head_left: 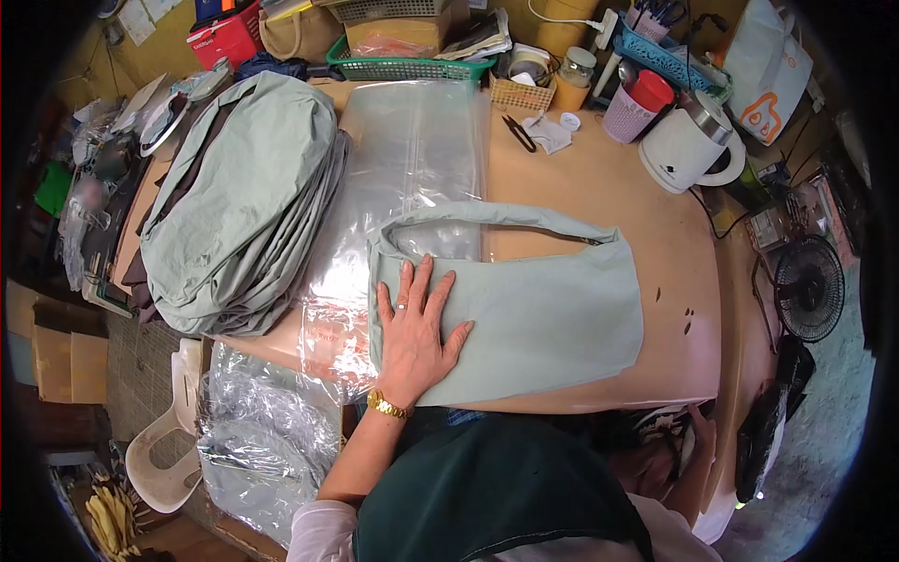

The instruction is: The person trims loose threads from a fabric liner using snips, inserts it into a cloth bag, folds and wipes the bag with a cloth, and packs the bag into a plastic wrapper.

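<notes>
A pale green fabric bag (543, 309) lies flat on the brown table, its strap curving along the far side. My left hand (417, 328) rests spread on the bag's left part, palm down, with a ring and a gold watch on that arm. Down at the table's front right edge is my right hand (700, 431), low beside the edge and partly hidden; its fingers cannot be made out. Clear plastic sheets (412, 140) lie under the bag's left side. To the left rises a pile of similar green bags (243, 197).
Black thread snips (519, 134), a white kettle (688, 145), a pink cup (626, 114) and a green basket (412, 69) stand along the back. A black fan (809, 288) is at the right. Plastic-wrapped items (267, 450) and a white chair (169, 450) are at the lower left.
</notes>
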`<action>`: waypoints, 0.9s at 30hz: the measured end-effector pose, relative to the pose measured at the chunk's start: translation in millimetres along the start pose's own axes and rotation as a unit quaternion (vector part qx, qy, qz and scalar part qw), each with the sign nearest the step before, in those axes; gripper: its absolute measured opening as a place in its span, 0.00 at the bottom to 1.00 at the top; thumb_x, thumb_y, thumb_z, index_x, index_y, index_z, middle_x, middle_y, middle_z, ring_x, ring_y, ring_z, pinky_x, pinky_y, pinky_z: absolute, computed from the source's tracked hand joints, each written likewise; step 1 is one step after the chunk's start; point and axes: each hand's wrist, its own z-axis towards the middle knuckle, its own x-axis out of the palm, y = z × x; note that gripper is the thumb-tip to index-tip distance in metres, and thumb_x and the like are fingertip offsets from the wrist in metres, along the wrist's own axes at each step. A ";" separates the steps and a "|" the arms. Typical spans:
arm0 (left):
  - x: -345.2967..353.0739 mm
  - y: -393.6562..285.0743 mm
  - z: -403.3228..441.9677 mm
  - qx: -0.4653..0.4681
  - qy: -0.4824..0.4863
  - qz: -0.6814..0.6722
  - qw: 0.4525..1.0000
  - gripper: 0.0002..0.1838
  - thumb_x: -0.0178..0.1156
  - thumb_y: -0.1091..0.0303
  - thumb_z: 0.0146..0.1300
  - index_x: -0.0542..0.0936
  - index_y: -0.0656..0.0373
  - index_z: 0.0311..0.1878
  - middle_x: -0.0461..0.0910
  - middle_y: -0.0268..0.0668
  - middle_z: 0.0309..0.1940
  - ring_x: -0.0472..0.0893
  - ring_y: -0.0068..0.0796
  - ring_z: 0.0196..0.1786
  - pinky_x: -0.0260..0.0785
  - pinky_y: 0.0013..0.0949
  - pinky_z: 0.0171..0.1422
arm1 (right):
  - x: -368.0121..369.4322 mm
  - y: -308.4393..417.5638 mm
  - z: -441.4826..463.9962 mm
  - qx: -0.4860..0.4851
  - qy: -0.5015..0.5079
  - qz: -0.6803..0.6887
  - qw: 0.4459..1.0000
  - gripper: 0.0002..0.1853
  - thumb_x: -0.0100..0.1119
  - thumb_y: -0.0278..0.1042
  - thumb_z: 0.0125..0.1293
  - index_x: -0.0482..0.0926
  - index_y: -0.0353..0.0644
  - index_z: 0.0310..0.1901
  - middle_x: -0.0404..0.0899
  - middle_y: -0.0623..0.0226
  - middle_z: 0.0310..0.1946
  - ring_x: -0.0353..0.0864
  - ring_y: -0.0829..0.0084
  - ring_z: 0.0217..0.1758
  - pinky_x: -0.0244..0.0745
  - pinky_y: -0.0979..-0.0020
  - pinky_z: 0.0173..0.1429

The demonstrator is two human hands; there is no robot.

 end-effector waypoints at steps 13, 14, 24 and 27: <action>1.6 2.2 -2.2 0.011 -0.015 -0.006 1.000 0.37 0.65 0.51 0.61 0.68 0.54 0.71 0.55 0.45 0.78 0.51 0.54 0.80 0.35 0.64 0.79 | -7.9 8.5 -17.2 -0.030 0.074 0.022 0.997 0.67 0.71 0.76 0.34 0.68 0.20 0.65 0.68 0.37 0.68 0.67 0.50 0.73 0.61 0.58 0.75; 1.9 2.2 -2.0 0.010 -0.017 -0.006 1.000 0.37 0.65 0.51 0.61 0.68 0.54 0.71 0.55 0.45 0.78 0.51 0.54 0.80 0.35 0.64 0.79 | 2.9 -2.2 -1.2 -0.022 0.075 0.040 0.996 0.68 0.71 0.76 0.33 0.66 0.21 0.66 0.67 0.38 0.68 0.66 0.49 0.74 0.60 0.58 0.75; 7.0 2.4 -3.4 0.030 -0.026 0.007 0.999 0.36 0.66 0.53 0.60 0.69 0.54 0.70 0.57 0.47 0.77 0.53 0.53 0.80 0.36 0.63 0.79 | -18.0 -3.2 1.4 -0.175 0.150 0.333 0.914 0.38 0.69 0.53 0.63 0.71 0.34 0.67 0.75 0.59 0.62 0.73 0.64 0.66 0.66 0.63 0.68; 9.2 0.1 -2.1 0.036 -0.032 0.013 0.999 0.35 0.65 0.53 0.60 0.69 0.53 0.70 0.57 0.46 0.77 0.53 0.53 0.79 0.37 0.63 0.80 | -14.1 -19.3 29.1 -0.111 0.151 0.461 0.867 0.32 0.66 0.53 0.67 0.76 0.39 0.64 0.80 0.66 0.56 0.77 0.71 0.58 0.70 0.66 0.60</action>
